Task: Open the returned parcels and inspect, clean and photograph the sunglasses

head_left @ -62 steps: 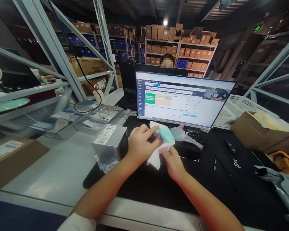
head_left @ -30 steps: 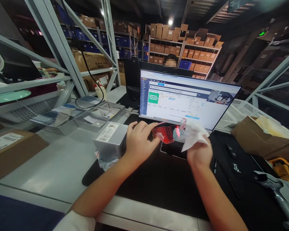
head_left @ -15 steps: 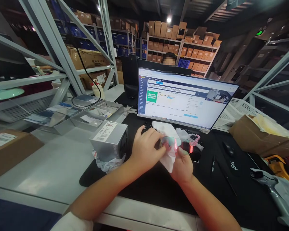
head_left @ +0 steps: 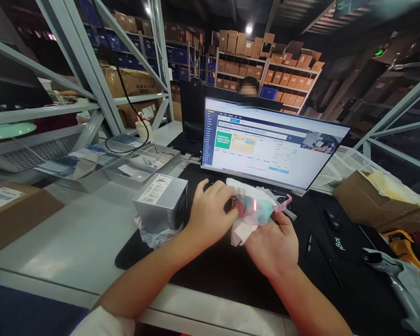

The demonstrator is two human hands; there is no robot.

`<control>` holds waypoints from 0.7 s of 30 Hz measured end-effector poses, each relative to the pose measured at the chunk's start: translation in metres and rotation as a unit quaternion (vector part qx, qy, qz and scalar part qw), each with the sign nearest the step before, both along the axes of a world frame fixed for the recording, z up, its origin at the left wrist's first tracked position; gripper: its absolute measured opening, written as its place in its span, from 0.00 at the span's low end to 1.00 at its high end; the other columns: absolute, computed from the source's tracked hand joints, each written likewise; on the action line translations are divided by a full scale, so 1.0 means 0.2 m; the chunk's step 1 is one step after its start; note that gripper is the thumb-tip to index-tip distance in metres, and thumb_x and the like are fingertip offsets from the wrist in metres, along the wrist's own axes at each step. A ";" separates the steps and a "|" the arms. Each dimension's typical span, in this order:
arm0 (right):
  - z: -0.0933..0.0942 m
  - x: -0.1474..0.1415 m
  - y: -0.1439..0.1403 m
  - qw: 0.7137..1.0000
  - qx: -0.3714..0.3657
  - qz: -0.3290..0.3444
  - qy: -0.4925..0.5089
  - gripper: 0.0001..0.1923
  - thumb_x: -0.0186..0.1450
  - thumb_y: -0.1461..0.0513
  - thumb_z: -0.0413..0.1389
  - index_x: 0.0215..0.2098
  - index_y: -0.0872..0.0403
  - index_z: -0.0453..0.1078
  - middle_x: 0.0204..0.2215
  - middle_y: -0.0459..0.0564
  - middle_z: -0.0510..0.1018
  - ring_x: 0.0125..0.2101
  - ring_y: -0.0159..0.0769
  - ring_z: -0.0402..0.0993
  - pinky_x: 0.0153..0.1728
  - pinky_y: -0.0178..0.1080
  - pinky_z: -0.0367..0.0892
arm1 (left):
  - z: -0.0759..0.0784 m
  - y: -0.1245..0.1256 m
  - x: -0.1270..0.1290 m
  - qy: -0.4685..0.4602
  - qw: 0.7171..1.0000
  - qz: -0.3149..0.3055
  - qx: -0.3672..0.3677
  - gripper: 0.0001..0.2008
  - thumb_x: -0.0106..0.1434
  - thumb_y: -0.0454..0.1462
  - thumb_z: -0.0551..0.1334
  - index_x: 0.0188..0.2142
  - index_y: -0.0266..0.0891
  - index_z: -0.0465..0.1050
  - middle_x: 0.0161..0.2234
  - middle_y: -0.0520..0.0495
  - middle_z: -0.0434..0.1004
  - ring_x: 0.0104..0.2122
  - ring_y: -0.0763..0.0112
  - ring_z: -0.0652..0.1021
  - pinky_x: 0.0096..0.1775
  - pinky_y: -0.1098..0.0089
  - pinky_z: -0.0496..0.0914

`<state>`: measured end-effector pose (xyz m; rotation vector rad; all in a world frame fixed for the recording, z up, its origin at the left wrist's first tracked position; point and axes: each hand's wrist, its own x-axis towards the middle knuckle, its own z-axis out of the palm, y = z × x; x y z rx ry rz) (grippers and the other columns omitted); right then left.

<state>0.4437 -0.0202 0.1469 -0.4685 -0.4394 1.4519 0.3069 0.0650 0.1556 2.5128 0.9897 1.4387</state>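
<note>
My left hand (head_left: 210, 214) grips the left end of a pair of glasses (head_left: 257, 208) with a pink frame and a tinted mirrored lens. My right hand (head_left: 275, 240) lies palm up under the glasses and a white cloth (head_left: 241, 228), supporting both. The cloth drapes around and below the lens. All of this is held just above a black desk mat (head_left: 231, 266), in front of a lit monitor (head_left: 269, 147). A silver box (head_left: 161, 203) with a white label stands just left of my left hand.
Metal trays (head_left: 140, 168) with papers sit at the left, a cardboard box (head_left: 17, 214) at the far left. A mouse (head_left: 331, 218), pen (head_left: 308, 240), brown carton (head_left: 374, 203) and grey scanner (head_left: 392, 275) lie at the right. A person sits behind the monitor. Shelves of boxes fill the background.
My right hand swung out to the right with the cloth, then came back under the glasses, palm up. The lens now faces up between both hands.
</note>
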 end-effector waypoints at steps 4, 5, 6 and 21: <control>0.02 0.03 -0.01 1.000 -0.009 -0.009 -0.003 0.23 0.68 0.47 0.49 0.48 0.48 0.78 0.51 0.50 0.81 0.58 0.49 0.72 0.63 0.58 0.62 | -0.01 0.02 0.00 0.002 1.000 -0.002 0.000 0.08 0.57 0.30 0.63 0.37 0.41 0.72 0.35 0.51 0.77 0.38 0.63 0.78 0.58 0.50 0.61; 0.02 0.04 -0.01 1.000 -0.006 -0.009 -0.010 0.22 0.68 0.47 0.49 0.49 0.49 0.78 0.52 0.50 0.81 0.58 0.50 0.72 0.63 0.59 0.62 | -0.02 0.03 0.01 0.002 1.000 -0.001 0.000 0.08 0.57 0.30 0.63 0.37 0.41 0.72 0.35 0.51 0.77 0.38 0.63 0.78 0.58 0.50 0.61; 0.03 0.05 -0.01 1.000 -0.003 -0.013 -0.019 0.21 0.68 0.49 0.50 0.49 0.49 0.77 0.52 0.50 0.80 0.58 0.50 0.72 0.62 0.60 0.63 | -0.02 0.03 0.01 0.004 1.000 -0.001 0.001 0.08 0.57 0.31 0.63 0.37 0.41 0.72 0.35 0.51 0.77 0.38 0.63 0.78 0.58 0.50 0.61; 0.13 0.25 -0.03 0.981 -0.072 -0.146 -0.108 0.12 0.70 0.57 0.53 0.44 0.52 0.77 0.38 0.49 0.83 0.31 0.34 0.80 0.31 0.37 0.78 | -0.10 0.25 0.04 -0.304 0.908 -0.152 -0.244 0.14 0.54 0.36 0.71 0.40 0.41 0.73 0.38 0.48 0.78 0.40 0.64 0.79 0.50 0.60 0.70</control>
